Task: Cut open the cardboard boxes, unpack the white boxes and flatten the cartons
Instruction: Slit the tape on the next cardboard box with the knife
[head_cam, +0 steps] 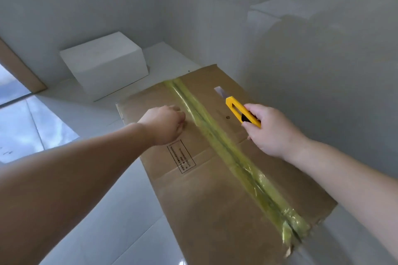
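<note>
A brown cardboard carton (217, 187) lies flat on the pale floor, with a strip of yellowish tape (228, 153) running along its middle seam. My left hand (164, 123) rests on the carton just left of the tape, with its fingers curled under and holding nothing. My right hand (272, 130) grips a yellow utility knife (240, 111) to the right of the tape. The knife's blade (220, 92) is extended and points toward the carton's far end. A white box (105, 63) stands on the floor beyond the carton, to the left.
Grey walls close in at the back and right. A blurred white fixture (277, 13) stands at the back right. A brown door edge (19, 66) and glossy tiles (28, 127) are at the left. Pale floor (120, 211) runs along the carton's left side.
</note>
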Available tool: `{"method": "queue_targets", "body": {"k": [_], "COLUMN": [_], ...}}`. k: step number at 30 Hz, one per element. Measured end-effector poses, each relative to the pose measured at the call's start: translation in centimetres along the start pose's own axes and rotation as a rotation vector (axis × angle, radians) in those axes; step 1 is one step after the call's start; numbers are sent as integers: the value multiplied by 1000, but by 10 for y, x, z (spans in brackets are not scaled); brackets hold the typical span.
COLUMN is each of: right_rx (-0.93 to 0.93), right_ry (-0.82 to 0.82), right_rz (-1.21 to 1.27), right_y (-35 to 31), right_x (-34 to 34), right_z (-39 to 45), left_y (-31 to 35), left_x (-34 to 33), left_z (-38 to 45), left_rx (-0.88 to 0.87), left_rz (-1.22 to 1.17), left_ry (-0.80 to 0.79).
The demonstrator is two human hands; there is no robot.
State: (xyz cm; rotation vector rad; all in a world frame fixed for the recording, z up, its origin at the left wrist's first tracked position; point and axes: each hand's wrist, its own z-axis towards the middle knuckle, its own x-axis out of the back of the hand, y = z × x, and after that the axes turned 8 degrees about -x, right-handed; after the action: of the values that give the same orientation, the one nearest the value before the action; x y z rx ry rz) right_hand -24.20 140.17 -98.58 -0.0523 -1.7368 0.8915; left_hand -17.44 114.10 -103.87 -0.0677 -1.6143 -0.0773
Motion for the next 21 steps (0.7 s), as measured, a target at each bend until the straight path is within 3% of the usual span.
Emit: {"method": "queue_targets", "body": {"k": [3,7,15,21], "right_rx": [-37,-98,-71,-31], "right_ry": [48,71,49,11], "right_rz": [-62,-122,-249,-212], "right_y": [-23,-52,-76,-72], "right_x": [-3,-11,-44,-81], "right_z": [16,41,93,137], "left_y": [-24,-47,-106,-124], "left_x": [1,-9,-24,-19], "left_z": [23,46,66,78], "left_rx": [-94,-44,350,362], "left_rz": [-6,-119,-279,-490], "left_ry": [78,134,239,194]}}
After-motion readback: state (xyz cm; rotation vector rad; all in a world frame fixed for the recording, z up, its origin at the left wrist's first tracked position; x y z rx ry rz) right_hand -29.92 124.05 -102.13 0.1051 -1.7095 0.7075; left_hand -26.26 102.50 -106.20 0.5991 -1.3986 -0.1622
